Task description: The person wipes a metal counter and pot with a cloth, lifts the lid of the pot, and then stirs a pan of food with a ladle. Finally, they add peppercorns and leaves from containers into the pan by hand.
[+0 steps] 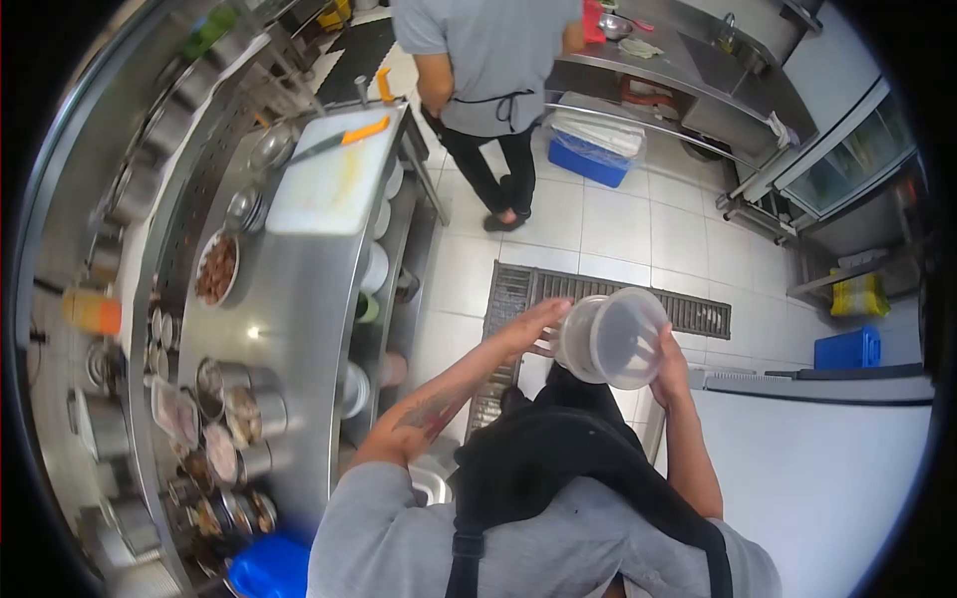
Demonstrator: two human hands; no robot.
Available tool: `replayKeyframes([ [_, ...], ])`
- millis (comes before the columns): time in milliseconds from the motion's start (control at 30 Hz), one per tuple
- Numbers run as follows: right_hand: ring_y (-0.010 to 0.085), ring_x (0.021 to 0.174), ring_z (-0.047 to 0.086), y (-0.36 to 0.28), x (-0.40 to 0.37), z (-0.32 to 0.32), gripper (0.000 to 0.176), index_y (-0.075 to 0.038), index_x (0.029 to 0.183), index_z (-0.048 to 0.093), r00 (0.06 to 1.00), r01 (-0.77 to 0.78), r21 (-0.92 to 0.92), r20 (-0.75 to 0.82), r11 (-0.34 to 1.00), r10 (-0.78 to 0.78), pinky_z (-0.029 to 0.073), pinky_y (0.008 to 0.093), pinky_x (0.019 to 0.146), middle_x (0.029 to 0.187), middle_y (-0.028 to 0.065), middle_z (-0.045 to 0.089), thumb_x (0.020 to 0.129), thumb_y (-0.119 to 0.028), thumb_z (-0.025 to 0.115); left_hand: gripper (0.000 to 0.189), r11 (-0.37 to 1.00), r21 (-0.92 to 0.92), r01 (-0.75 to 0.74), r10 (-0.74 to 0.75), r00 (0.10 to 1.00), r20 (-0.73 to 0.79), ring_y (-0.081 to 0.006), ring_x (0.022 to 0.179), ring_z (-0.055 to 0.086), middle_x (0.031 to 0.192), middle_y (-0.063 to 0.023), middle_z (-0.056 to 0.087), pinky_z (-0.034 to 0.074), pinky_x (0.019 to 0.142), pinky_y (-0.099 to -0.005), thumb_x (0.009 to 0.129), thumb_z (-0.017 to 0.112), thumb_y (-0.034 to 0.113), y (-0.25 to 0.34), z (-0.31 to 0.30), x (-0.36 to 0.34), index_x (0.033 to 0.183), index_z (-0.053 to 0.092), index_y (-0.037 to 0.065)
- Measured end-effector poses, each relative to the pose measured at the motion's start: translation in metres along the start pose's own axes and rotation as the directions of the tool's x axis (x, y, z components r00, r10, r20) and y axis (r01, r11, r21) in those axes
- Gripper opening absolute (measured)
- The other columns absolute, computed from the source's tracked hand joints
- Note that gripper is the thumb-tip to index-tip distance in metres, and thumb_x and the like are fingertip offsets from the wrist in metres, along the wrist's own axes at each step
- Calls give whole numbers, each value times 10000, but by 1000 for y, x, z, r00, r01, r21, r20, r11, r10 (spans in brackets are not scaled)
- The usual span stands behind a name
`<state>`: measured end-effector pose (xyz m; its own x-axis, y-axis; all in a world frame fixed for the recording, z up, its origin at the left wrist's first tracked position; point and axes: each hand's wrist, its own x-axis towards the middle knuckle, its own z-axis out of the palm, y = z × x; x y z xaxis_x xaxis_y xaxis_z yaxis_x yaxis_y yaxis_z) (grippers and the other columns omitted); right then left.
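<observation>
Both my hands hold round translucent plastic tubs [630, 339] in front of my body, over the floor. Two round shapes overlap there, one partly behind the other. My left hand [538, 324] has its fingers against the left side of the tubs. On the right side, my right hand [671, 369] wraps its fingers round the wall, and some of them show through the plastic. To the left stands a steel worktable [289, 309] bearing a white cutting board [309, 199], an orange-handled knife [344, 138] and a white bowl of brown chunks [216, 267].
A person [488, 60] in a grey shirt stands ahead, back turned, beside a steel sink counter [688, 65]. Floor grating [698, 314] crosses the tiles. A white appliance top [797, 478] lies at right. Metal food pans [239, 404] crowd the worktable's near end.
</observation>
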<state>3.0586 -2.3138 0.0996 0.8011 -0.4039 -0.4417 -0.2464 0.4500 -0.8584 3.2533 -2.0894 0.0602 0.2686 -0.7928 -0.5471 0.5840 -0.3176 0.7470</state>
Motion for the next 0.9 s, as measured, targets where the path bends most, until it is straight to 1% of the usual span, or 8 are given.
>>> replayKeyframes([
  [100,287,1305,468,-22,68,-4,761,7,1480,353,999,-33,94,1,995,33,405,440,1081,1443,170,458,1003,-582,420,835,999,-13,38,-36,993,114,-354,1427,286,1551,-144,262,368,1059,-606,877,606,656,39,-28,57,1514,319,199],
  [167,292,1300,480,-40,127,-1,724,-28,1489,357,990,-117,165,92,979,103,421,447,1075,1447,159,468,1013,-572,392,813,995,96,-20,20,1000,-1,-373,1429,276,1537,-135,301,359,1058,-622,880,636,608,68,-47,86,1508,327,194],
  [333,341,1316,462,-125,272,50,683,-136,1512,362,938,-202,256,327,945,112,431,490,1061,1486,227,398,1007,-594,376,734,974,-213,-72,18,968,-249,-362,1347,392,1479,-109,388,427,998,-597,909,634,516,137,-117,119,1496,342,184],
  [433,355,1331,448,-163,371,77,669,-143,1519,350,907,-279,209,378,937,185,424,508,1067,1483,237,390,1015,-583,372,665,925,-346,-155,-5,908,-420,-347,1276,459,1436,-100,424,473,937,-567,921,619,480,159,-163,127,1465,376,183],
  [500,360,1342,438,-195,428,108,654,-149,1522,342,915,-245,149,362,958,177,426,534,1063,1474,220,407,1022,-569,371,672,921,-342,-186,-68,787,-613,-335,1190,555,1397,-134,462,510,897,-500,932,606,463,173,-196,129,1460,350,135],
  [633,364,1320,469,-237,535,166,614,-156,1519,342,921,-190,58,357,980,157,460,553,1020,1491,217,386,1040,-540,339,655,871,-390,-299,-84,692,-717,-314,1169,575,1378,-136,493,519,891,-485,938,585,488,189,-266,142,1446,372,134],
  [700,371,1329,463,-245,594,202,637,-164,1511,358,927,-178,20,338,984,161,462,616,985,1505,182,389,1020,-569,378,656,782,-428,-453,22,706,-708,-290,1170,586,1373,-153,523,526,922,-438,940,555,515,227,-290,140,1414,425,81],
  [900,362,1288,513,-278,742,355,691,-165,1522,312,873,-233,-115,413,966,260,514,569,929,1471,151,446,999,-608,394,595,575,-359,-735,270,585,-765,-244,1243,545,1365,-150,537,434,1057,-374,1026,459,431,381,-397,140,1432,417,-2],
])
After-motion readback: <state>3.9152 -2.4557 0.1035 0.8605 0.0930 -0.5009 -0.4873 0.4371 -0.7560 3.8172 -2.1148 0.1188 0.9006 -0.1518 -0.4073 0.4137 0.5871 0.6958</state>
